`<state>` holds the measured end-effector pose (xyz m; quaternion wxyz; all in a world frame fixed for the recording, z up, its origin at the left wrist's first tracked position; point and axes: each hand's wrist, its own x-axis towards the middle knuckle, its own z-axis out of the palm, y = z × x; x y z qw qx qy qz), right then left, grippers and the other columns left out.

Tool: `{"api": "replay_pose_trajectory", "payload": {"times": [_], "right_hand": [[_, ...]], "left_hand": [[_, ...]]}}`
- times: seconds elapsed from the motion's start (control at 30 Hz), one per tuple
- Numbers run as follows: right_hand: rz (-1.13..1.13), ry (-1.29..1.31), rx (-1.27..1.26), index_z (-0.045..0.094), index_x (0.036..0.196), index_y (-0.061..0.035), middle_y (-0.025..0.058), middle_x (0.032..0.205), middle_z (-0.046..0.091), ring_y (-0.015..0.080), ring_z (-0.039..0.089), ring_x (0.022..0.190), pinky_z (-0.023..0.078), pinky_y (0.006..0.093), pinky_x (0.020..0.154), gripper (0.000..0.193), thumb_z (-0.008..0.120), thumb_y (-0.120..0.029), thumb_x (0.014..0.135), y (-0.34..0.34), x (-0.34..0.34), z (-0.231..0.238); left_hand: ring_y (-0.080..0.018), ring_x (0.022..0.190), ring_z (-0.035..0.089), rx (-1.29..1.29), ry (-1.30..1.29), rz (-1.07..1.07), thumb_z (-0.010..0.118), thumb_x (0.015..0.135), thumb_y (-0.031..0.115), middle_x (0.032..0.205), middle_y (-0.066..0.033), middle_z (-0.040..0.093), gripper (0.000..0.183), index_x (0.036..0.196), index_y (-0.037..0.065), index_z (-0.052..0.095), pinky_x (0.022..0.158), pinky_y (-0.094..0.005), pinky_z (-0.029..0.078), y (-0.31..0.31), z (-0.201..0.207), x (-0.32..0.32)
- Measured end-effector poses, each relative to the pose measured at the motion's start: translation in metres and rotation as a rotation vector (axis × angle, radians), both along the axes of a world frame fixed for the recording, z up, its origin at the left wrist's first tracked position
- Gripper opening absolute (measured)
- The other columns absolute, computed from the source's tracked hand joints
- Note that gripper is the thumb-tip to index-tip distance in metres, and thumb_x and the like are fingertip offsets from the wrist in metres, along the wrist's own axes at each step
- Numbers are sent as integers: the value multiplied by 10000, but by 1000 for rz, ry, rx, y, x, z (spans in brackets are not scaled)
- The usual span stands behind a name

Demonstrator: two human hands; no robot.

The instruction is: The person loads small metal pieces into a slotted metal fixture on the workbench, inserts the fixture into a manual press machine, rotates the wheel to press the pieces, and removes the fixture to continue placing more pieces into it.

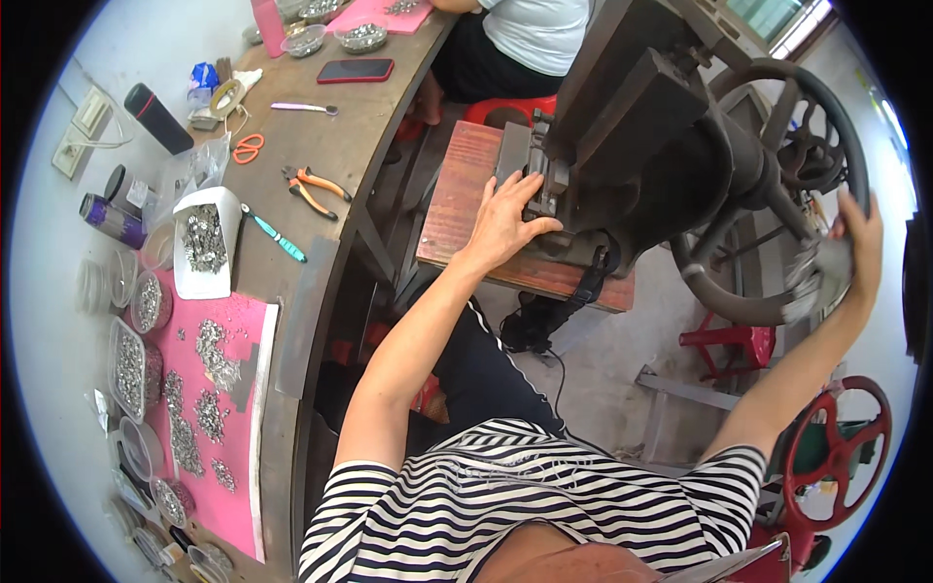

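Observation:
A dark metal hand press [641, 146] stands in front of me on a reddish wooden board [457, 185]. My left hand [502, 219] lies at the metal fixture [546, 175] on the press bed, fingers stretched out and slightly spread, the tips by its edge. Whether a small part sits under the fingertips I cannot tell. Out to the right, my right hand [861, 243] is wrapped round the rim of the press's large black handwheel [846, 117]. Beside that hand a grey-white cloth wrapping [821, 277] covers part of the rim.
On the left bench, a pink mat [243, 447] bears piles of small metal parts; a white scoop [233, 233], pliers [316, 191], orange scissors [248, 148] and a phone [356, 70] lie beyond. Another person [535, 39] sits behind the press. A red handwheel [875, 457] stands at lower right.

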<state>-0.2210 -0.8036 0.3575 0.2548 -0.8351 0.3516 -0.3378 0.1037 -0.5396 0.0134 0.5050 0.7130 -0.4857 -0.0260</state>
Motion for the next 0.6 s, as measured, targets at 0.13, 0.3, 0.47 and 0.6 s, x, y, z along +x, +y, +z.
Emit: {"api": "replay_pose_trajectory", "payload": {"times": [0.13,0.3,0.47,0.6], "right_hand": [[44,9,166,572,972,-88,-26,702,489,50,473,574,374,204,528,234,639,-311,994,-36,39,47],[-27,-272,-64,598,1141,-30,-7,716,532,77,501,598,395,220,558,267,644,-247,991,9,-9,-31],[-244,-476,-283,542,1112,39,101,789,650,156,646,636,539,282,633,303,738,-56,902,68,-26,-154],[-105,-101,-145,567,1057,15,40,756,586,119,560,669,466,263,663,326,739,-222,914,39,-13,-51]], "left_hand": [[-368,1443,421,-10,-6,-10,835,777,392,1446,-186,574,771,1380,-19,586,1215,-567,212,-4,0,-3],[-372,1441,422,-8,-1,-5,841,773,390,1451,-185,569,774,1377,-22,586,1211,-567,223,6,0,1],[-378,1452,407,-7,-29,-39,847,763,396,1456,-194,563,797,1379,-33,578,1216,-561,215,5,2,-3],[-379,1451,409,-33,-7,-43,853,760,395,1447,-219,562,808,1380,-41,572,1220,-543,210,16,5,9]]}}
